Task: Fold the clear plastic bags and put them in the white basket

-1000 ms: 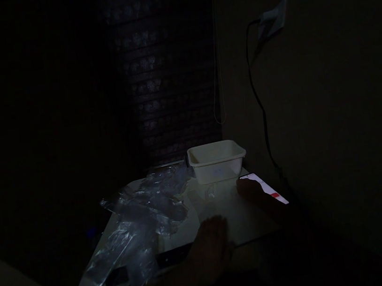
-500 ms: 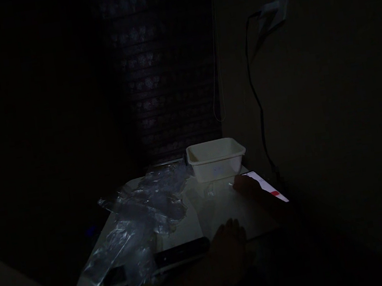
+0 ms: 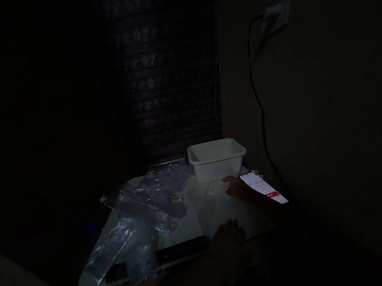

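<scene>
The view is very dark. My left hand [image 3: 228,244] rests palm down at the near edge of the white table [image 3: 235,217], its short-looking fingers slightly apart and holding nothing visible. Over the right part of the table, my right hand [image 3: 237,188] reaches leftward with finger and thumb apart, in front of a white tub [image 3: 217,167]. A small clear scrap [image 3: 210,190] lies left of its fingertips, not touched. Crumpled clear plastic bags [image 3: 138,221] cover the table's left side. Beside my left hand is a long black object [image 3: 183,249].
A lit phone [image 3: 265,189] lies at the table's right edge, partly behind my right forearm. From a wall socket [image 3: 277,15] a dark cable [image 3: 261,114] hangs down beside it. Behind the table is a dark patterned blind [image 3: 148,80] with a cord.
My right hand has moved a little left, its fingers have spread, and more of the phone screen shows. My left hand stays in place. The view has shifted slightly.
</scene>
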Demonstrator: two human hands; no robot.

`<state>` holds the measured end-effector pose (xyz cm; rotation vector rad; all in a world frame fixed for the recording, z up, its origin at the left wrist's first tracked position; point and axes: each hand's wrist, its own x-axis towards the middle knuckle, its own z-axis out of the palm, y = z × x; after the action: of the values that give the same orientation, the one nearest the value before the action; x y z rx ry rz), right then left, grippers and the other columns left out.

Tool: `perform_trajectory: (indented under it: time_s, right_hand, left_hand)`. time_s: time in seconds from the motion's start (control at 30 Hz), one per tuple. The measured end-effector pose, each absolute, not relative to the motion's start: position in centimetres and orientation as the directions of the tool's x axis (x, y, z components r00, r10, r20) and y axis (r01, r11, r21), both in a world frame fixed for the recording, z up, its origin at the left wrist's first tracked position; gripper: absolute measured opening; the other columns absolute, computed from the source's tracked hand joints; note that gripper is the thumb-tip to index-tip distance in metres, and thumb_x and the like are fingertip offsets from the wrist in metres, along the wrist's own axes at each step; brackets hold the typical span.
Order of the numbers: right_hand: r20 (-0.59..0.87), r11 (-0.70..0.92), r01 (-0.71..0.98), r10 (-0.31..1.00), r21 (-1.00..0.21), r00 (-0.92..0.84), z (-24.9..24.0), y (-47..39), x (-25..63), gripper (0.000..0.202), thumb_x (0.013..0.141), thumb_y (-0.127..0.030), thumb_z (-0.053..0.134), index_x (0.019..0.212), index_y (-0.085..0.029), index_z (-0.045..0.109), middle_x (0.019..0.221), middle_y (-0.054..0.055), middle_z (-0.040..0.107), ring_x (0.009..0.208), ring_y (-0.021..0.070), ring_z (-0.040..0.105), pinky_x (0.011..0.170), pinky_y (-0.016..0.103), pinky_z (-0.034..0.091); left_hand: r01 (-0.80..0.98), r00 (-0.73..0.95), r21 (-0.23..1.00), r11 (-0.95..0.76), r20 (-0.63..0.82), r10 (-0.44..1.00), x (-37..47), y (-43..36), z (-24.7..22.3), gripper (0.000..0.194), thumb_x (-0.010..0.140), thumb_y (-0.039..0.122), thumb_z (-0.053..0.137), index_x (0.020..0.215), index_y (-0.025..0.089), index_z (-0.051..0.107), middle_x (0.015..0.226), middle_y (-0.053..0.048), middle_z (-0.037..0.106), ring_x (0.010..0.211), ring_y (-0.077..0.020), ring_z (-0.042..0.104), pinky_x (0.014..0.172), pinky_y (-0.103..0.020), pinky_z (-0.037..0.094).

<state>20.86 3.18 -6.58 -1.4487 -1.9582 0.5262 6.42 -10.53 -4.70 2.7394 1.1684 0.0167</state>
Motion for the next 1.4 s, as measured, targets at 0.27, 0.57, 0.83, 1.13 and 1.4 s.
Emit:
perform_trajectory:
  time_s: [0.27, 0.57, 0.83, 1.13, 1.4]
  right_hand:
    - [0.068, 0.219, 0.572, 0.959, -0.791, -0.274, -5.4, 2.0, 19.1, 0.035, 0.063, -0.022, 0.049, 0.096, -0.012, 0.047, 0.051, -0.003, 0.051, 0.046, 0.008, 0.045, 0.044, 0.019, 0.035]
    - [0.135, 0.259, 0.553, 0.958, -0.792, -0.255, -6.0, 2.2, 19.9, 0.026, 0.068, -0.017, 0.036, 0.088, -0.012, 0.051, 0.056, 0.001, 0.056, 0.047, 0.0091, 0.048, 0.044, 0.02, 0.036]
    - [0.183, 0.399, 0.685, 0.912, -0.61, -0.368, -5.9, 1.3, 20.0, 0.022, 0.061, -0.008, 0.038, 0.071, -0.014, 0.057, 0.058, 0.002, 0.057, 0.052, 0.0098, 0.051, 0.049, 0.021, 0.038]
    - [0.216, 0.414, 0.792, 0.91, -0.449, -0.353, -6.0, 1.0, 19.4, 0.022, 0.063, -0.007, 0.038, 0.069, -0.014, 0.058, 0.072, 0.005, 0.062, 0.066, 0.0127, 0.054, 0.059, 0.023, 0.039]
    - [0.211, 0.422, 0.821, 0.906, -0.384, -0.366, -5.9, 0.7, 19.2, 0.022, 0.064, -0.011, 0.039, 0.071, -0.016, 0.059, 0.073, 0.005, 0.062, 0.068, 0.0137, 0.054, 0.059, 0.022, 0.037]
  left_hand:
    - [0.723, 0.67, 0.113, -0.681, 0.122, 0.732, 5.8, -8.9, -3.4, 0.042, 0.081, 0.033, 0.02, 0.111, 0.01, 0.04, 0.113, -0.012, 0.045, 0.104, -0.0211, 0.039, 0.088, -0.034, 0.03]
    - [0.818, 0.557, 0.093, -0.567, 0.114, 0.822, 0.8, -4.1, -3.1, 0.037, 0.08, 0.025, 0.024, 0.109, 0.01, 0.041, 0.11, -0.011, 0.048, 0.101, -0.0171, 0.042, 0.088, -0.03, 0.03]
    - [0.764, 0.642, 0.004, -0.645, 0.087, 0.762, 1.9, -3.6, -4.8, 0.048, 0.081, 0.04, 0.016, 0.124, 0.02, 0.018, 0.132, -0.007, 0.017, 0.119, -0.0218, 0.013, 0.092, -0.043, 0.019]
    - [0.756, 0.654, -0.1, -0.647, 0.099, 0.75, 2.5, -3.9, -4.6, 0.048, 0.081, 0.041, 0.013, 0.116, 0.016, 0.037, 0.125, -0.009, 0.033, 0.118, -0.0238, 0.017, 0.091, -0.048, 0.012]
    - [0.81, 0.585, -0.105, -0.577, 0.072, 0.808, 0.8, -3.8, -4.7, 0.05, 0.081, 0.042, 0.013, 0.117, 0.016, 0.035, 0.126, -0.01, 0.032, 0.117, -0.0251, 0.018, 0.09, -0.049, 0.013]
